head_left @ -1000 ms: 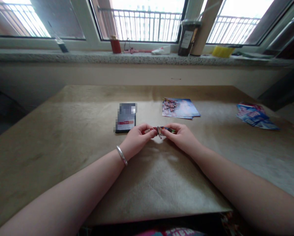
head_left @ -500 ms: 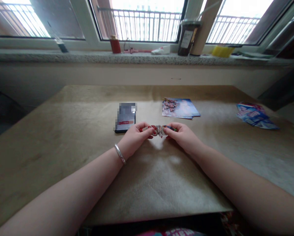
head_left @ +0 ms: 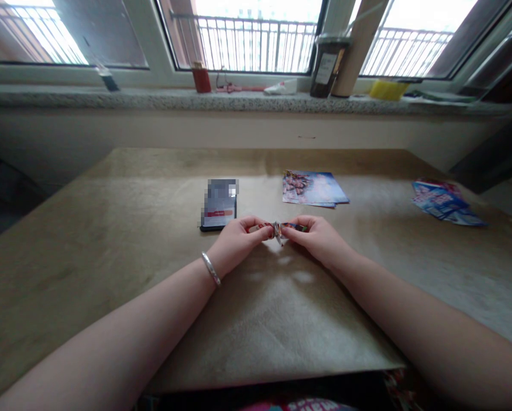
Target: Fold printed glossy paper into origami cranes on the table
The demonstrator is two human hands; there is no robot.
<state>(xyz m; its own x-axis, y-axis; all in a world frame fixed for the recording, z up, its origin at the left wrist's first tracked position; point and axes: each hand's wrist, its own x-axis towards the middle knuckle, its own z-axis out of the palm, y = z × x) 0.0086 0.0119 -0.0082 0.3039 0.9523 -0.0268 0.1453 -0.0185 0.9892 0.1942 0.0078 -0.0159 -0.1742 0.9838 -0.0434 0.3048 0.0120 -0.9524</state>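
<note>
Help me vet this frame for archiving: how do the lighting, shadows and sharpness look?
Head view: the windows are nearly washed out by daylight; head view: soft shadow darkens the table below the left hand and right hand; head view: the small printed piece they hold is too soft to read; head view: the phone is partly pixelated.

This looks like a home, with a cluttered stone sill [head_left: 153,103], framed windows [head_left: 153,40] and an outdoor railing [head_left: 256,45] all beyond the right grip [head_left: 316,233].

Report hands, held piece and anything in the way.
Left fingers and right fingers both pinching. Printed piece held between them, bunched at middle. Phone close by left fingers, possible obstruction.
</note>
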